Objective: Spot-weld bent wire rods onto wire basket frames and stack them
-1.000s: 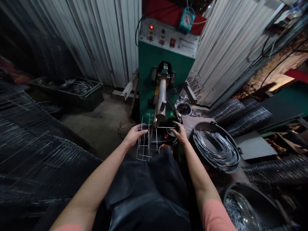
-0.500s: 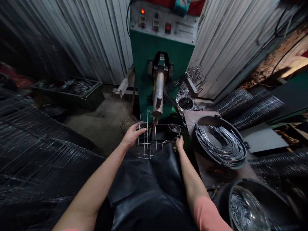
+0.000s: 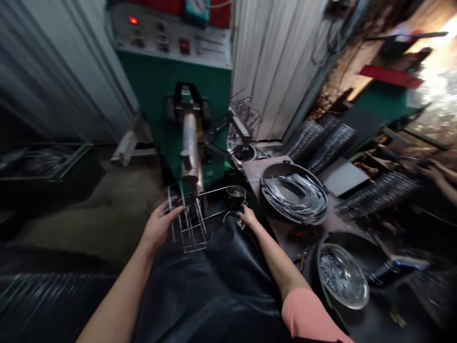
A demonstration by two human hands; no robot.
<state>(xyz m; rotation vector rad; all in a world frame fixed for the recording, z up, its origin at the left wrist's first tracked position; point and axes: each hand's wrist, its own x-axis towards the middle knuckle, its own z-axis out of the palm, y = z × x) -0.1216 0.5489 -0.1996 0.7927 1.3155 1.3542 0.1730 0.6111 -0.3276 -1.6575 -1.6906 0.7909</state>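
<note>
My left hand grips the side of a welded wire mesh frame, which stands just below the tip of the spot welder's electrode arm. My right hand pinches a bent steel wire above the lap of my black leather apron. A small dark metal bowl sits just beyond that hand. The lower end of the electrode is partly hidden behind the mesh frame.
The green welding machine stands ahead. To the right, black basins hold bent wires and short wire pieces, with stacked wire mesh beyond. Another person's hand shows at the right edge.
My right hand has left the frame's long wire and moved down towards my apron with the bent wire. My left hand stays on the frame. The whole scene has shifted left in view.
</note>
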